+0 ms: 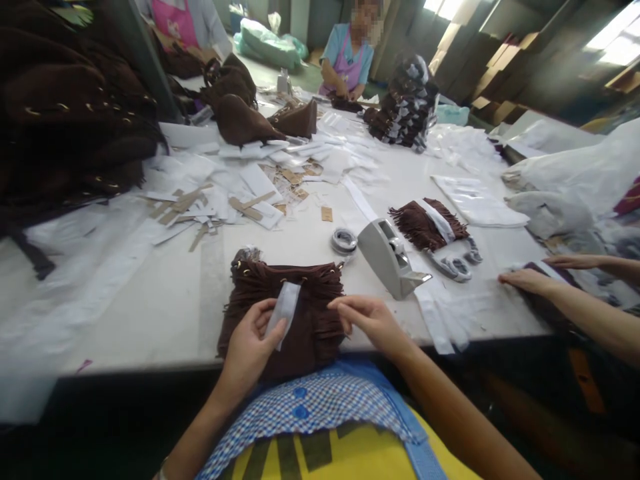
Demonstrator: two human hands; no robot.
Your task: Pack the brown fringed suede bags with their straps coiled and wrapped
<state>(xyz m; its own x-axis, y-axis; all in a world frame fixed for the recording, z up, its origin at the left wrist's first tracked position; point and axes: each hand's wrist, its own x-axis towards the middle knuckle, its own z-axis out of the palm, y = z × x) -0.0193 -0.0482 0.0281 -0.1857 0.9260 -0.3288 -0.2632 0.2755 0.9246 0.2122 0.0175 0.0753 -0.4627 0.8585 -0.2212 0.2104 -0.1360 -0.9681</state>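
A dark brown fringed bag (295,347) with small metal eyelets lies in front of me at the table's near edge. My left hand (257,337) is over its front, thumb and fingers closed on a pale, translucent white strip (287,307). Over the bag's right side, my right hand (367,320) has thumb and fingertips pinched together; whatever is between them is too small to make out. Beyond the bag are a roll of tape (344,241) and a grey tape dispenser (390,260).
Another fringed bag, wrapped with a white band (435,220), lies beyond the dispenser. A co-worker's hands (535,280) rest on a dark item at right. Paper pieces and cardboard strips (185,203) litter the left. Brown bags (250,120) and a wrapped stack (407,107) stand farther back.
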